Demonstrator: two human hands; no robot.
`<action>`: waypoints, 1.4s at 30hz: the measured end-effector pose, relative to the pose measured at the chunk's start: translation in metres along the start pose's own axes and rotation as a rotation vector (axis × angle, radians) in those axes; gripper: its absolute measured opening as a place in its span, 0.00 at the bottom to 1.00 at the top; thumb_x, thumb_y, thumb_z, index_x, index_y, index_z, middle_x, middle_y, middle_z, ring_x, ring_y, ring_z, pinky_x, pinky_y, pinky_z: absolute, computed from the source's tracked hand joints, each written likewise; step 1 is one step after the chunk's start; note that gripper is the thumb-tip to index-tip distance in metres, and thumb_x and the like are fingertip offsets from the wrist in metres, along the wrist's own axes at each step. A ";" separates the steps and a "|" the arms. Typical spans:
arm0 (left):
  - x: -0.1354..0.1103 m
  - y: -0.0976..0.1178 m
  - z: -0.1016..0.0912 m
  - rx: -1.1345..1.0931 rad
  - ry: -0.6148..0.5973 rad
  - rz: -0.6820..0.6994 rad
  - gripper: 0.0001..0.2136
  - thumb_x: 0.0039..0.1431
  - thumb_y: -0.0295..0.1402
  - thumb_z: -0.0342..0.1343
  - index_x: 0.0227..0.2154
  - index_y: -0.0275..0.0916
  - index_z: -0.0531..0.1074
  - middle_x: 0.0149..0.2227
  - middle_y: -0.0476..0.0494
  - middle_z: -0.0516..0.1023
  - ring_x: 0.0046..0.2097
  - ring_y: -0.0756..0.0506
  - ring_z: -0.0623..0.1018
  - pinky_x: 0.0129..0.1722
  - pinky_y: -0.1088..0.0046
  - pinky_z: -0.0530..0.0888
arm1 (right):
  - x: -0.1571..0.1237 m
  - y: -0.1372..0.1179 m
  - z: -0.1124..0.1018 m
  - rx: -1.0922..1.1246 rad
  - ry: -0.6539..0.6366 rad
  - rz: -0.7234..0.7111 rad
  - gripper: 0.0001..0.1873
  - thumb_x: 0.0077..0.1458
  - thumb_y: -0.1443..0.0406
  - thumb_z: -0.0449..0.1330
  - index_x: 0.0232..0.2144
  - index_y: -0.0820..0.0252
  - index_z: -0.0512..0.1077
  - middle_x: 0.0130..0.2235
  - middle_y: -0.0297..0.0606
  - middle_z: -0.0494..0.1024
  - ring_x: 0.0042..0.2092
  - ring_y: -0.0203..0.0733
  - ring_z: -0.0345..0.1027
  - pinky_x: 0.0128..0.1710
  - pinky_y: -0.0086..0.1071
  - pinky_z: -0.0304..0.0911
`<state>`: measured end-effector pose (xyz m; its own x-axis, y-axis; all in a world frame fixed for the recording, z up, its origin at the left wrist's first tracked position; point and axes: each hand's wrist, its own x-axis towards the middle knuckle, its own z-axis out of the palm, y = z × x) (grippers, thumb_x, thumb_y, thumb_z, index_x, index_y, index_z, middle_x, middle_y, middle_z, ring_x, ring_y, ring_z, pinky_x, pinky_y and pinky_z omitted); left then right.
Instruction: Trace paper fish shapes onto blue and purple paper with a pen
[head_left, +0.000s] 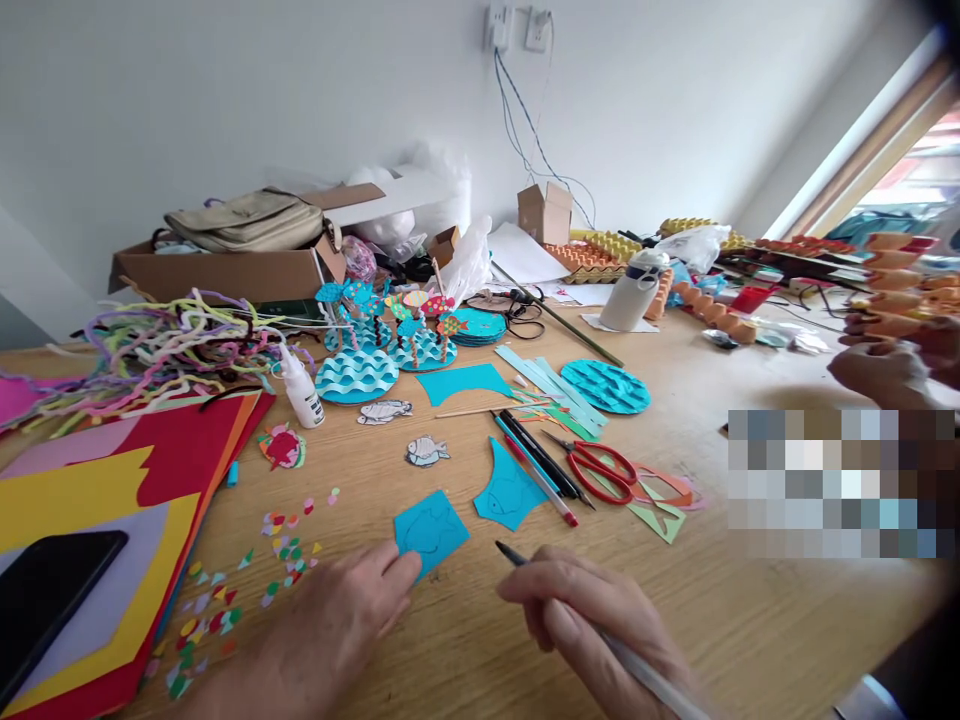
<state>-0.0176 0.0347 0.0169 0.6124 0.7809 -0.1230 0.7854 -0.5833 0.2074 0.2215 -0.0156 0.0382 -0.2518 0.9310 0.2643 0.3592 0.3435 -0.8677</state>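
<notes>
A small blue paper piece (433, 532) with a fish outline drawn on it lies on the wooden table. My left hand (364, 590) grips its lower left edge between closed fingers. In my right hand (592, 625) is a grey pen (637, 668), its dark tip pointing at the paper but apart from it. A second blue paper piece (508, 488) with a fish drawing lies just beyond. Beside that rest several pens (544, 460) and red-handled scissors (602, 472). Two small paper fish (427, 450) lie farther back.
Coloured paper sheets (180, 470) and a black phone (56, 590) are at left, near scattered confetti (217, 620). A glue bottle (301, 388) and blue wavy discs (357, 374) stand behind. Another person's hands (874, 370) hold egg-carton pieces (892, 285) at right.
</notes>
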 end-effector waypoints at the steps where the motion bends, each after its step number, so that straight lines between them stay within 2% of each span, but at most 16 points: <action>1: -0.003 -0.001 0.000 -0.009 0.045 0.022 0.11 0.56 0.22 0.46 0.34 0.44 0.69 0.33 0.49 0.74 0.35 0.47 0.76 0.35 0.75 0.71 | 0.011 -0.006 0.003 -0.006 0.016 0.003 0.10 0.59 0.65 0.49 0.36 0.48 0.70 0.26 0.35 0.71 0.28 0.39 0.66 0.29 0.30 0.61; 4: -0.012 -0.004 0.002 0.032 0.161 0.091 0.12 0.56 0.21 0.45 0.34 0.44 0.70 0.35 0.49 0.75 0.38 0.45 0.75 0.39 0.71 0.72 | 0.032 -0.005 0.016 0.056 -0.039 0.127 0.06 0.57 0.67 0.49 0.31 0.53 0.65 0.22 0.30 0.64 0.23 0.35 0.59 0.22 0.27 0.54; 8: -0.016 -0.008 0.009 0.173 0.287 0.213 0.17 0.54 0.19 0.43 0.40 0.43 0.70 0.42 0.49 0.76 0.45 0.43 0.74 0.44 0.66 0.73 | 0.050 0.010 0.035 0.190 -0.107 0.232 0.05 0.49 0.71 0.50 0.29 0.56 0.61 0.21 0.27 0.64 0.22 0.33 0.57 0.19 0.25 0.51; 11: -0.017 -0.011 0.015 0.237 0.330 0.232 0.18 0.53 0.19 0.42 0.41 0.42 0.70 0.44 0.47 0.76 0.46 0.42 0.74 0.43 0.64 0.74 | 0.063 0.012 0.048 0.183 -0.143 0.278 0.05 0.46 0.72 0.51 0.27 0.58 0.62 0.20 0.27 0.63 0.21 0.31 0.56 0.19 0.24 0.49; 15: -0.019 -0.013 0.020 0.236 0.316 0.194 0.20 0.53 0.20 0.44 0.45 0.43 0.69 0.47 0.45 0.74 0.47 0.42 0.73 0.44 0.63 0.75 | 0.071 0.014 0.058 0.037 -0.152 0.207 0.05 0.46 0.73 0.51 0.25 0.58 0.62 0.19 0.25 0.61 0.21 0.30 0.54 0.20 0.23 0.48; 21: -0.019 -0.015 0.028 0.184 0.295 0.147 0.21 0.50 0.22 0.50 0.47 0.45 0.69 0.49 0.43 0.72 0.49 0.39 0.72 0.45 0.60 0.74 | 0.067 0.026 0.064 -0.116 -0.143 0.106 0.05 0.47 0.72 0.52 0.27 0.57 0.62 0.21 0.26 0.63 0.22 0.31 0.57 0.22 0.23 0.51; 30: -0.019 -0.014 0.027 0.136 0.270 0.123 0.20 0.50 0.23 0.54 0.46 0.45 0.68 0.48 0.43 0.72 0.47 0.38 0.72 0.44 0.57 0.74 | 0.067 0.031 0.065 -0.131 -0.121 0.056 0.05 0.47 0.72 0.52 0.27 0.57 0.62 0.21 0.27 0.65 0.22 0.31 0.58 0.22 0.23 0.52; 37: -0.017 -0.013 0.024 0.134 0.286 0.140 0.19 0.50 0.21 0.51 0.45 0.44 0.69 0.47 0.43 0.73 0.47 0.39 0.73 0.43 0.60 0.75 | 0.067 0.029 0.065 -0.208 -0.121 0.000 0.06 0.46 0.73 0.52 0.27 0.57 0.63 0.21 0.27 0.65 0.22 0.31 0.58 0.23 0.24 0.53; 42: -0.016 -0.013 0.024 0.175 0.335 0.165 0.16 0.52 0.23 0.50 0.43 0.42 0.69 0.45 0.41 0.74 0.45 0.39 0.73 0.40 0.60 0.76 | 0.068 0.030 0.066 -0.208 -0.123 0.025 0.06 0.46 0.73 0.53 0.27 0.58 0.64 0.21 0.27 0.66 0.21 0.31 0.59 0.23 0.23 0.53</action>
<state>-0.0349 0.0245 -0.0070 0.6910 0.6864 0.2267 0.7002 -0.7135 0.0260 0.1559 0.0502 0.0020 -0.3437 0.9218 0.1791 0.5409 0.3502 -0.7647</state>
